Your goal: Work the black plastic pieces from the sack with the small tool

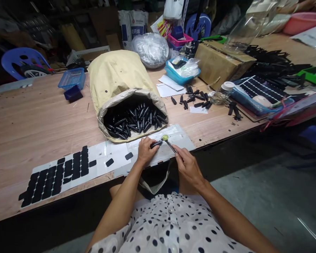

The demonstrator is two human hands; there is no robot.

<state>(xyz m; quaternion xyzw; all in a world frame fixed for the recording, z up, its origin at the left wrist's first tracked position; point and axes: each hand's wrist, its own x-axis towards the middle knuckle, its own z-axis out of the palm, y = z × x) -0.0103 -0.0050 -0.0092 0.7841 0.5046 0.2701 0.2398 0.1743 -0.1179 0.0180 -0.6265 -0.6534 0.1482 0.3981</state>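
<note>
My left hand [145,151] is closed around a small black tapered plastic part [157,143], pressing it down near the table's front edge. Closed on the handle of a small hammer [170,146] is my right hand [189,166]. The hammer's yellow-green head is beside the tip of the black part; whether they touch I cannot tell. Under both lies a pale board [183,138] with clear plastic over it. Just behind my hands a yellowish sack [121,75] rests on its side, its mouth toward me, full of similar black parts [139,121].
To the left, a white sheet [100,168] carries rows of black rounded stickers [51,179]. A blue basket [72,78] stands farther back. Loose black parts [192,98] lie right of the sack, near a cardboard box [217,63] and a blue tray [252,102].
</note>
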